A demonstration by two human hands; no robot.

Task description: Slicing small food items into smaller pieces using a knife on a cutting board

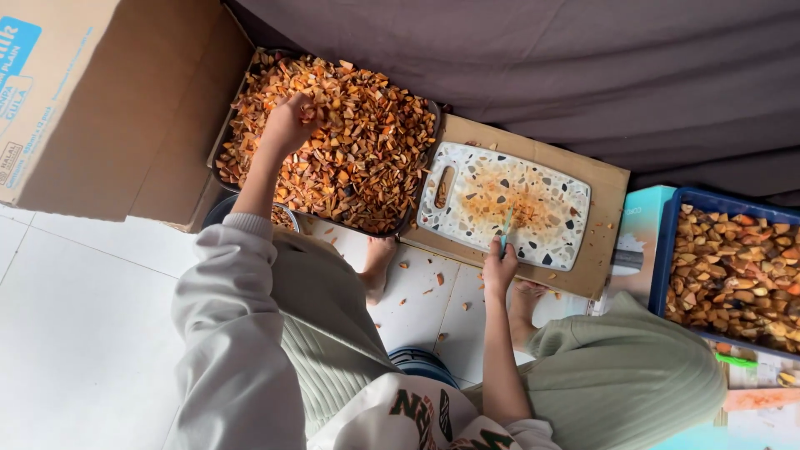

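We see two hands at work, both belonging to the person wearing the camera. The left hand (287, 125) reaches out over one large dark tray (429, 142) heaped with orange-brown chips (367, 158), far too many to count. Its fingers are curled shut around a small clutch of those chips, right above the heap at the tray's upper left part. The right hand (498, 268) rests at the near edge of one speckled cutting board (533, 179), its fingers pressed together around the handle of one small blue-green knife (506, 225), whose blade lies across the stained middle of the board.

The board sits on one flat sheet of cardboard (604, 192), just beside the tray. To the right stands one blue crate (669, 250) filled with bigger orange-brown chunks (733, 267), again beyond counting. One bowl (279, 214) shows partly under the left forearm, with a few chips in it. One large cardboard box (108, 108) stands at the upper left, touching the tray's side. Two bare feet (377, 265) rest on the white tiled floor (83, 317), with about half a dozen loose chips scattered between them. A grey cloth (542, 58) hangs behind it all.
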